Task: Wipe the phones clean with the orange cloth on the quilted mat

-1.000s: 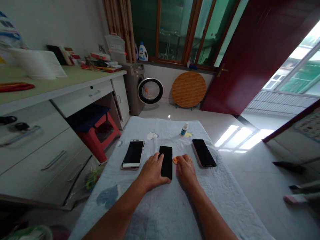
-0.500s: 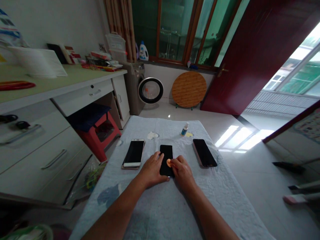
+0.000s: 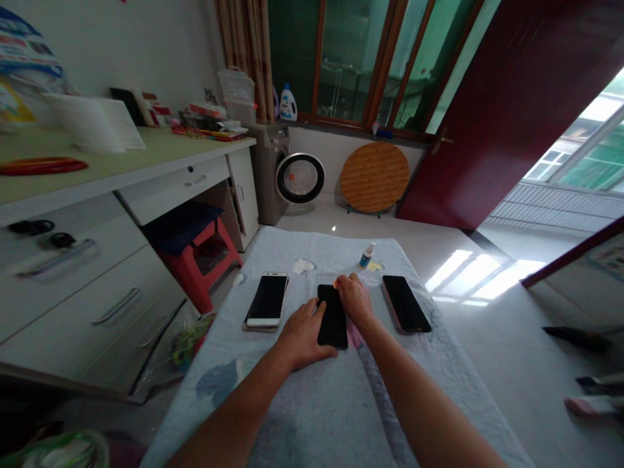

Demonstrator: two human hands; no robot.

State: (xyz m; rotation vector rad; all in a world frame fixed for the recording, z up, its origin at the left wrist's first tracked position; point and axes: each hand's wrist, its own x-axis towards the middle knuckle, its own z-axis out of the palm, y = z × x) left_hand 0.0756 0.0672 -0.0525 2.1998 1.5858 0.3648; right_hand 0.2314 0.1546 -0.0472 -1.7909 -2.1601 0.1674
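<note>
A black smartphone [image 3: 332,322] lies face up on the cloth-covered table, between my two hands. My left hand [image 3: 303,333] grips it, with the fingers along its left side and the thumb at its bottom edge. At the phone's upper right corner, my right hand [image 3: 354,296] pinches a small round orange piece [image 3: 335,285], mostly hidden by the fingers; its exact kind cannot be made out. To the left rests a white-framed smartphone [image 3: 267,300] on top of another flat thing. Another dark smartphone [image 3: 406,304] lies to the right.
A small spray bottle [image 3: 366,255] stands near the far edge of the table [image 3: 312,416]. Left of it are a red stool [image 3: 202,266] and a white desk [image 3: 185,172]. Beyond are a washing machine with its round door [image 3: 300,178] open and a round wooden tabletop [image 3: 375,177].
My right hand has moved up along the phone's right side to its top corner, carrying the orange piece. My left hand keeps its hold. The camera view has shifted slightly.
</note>
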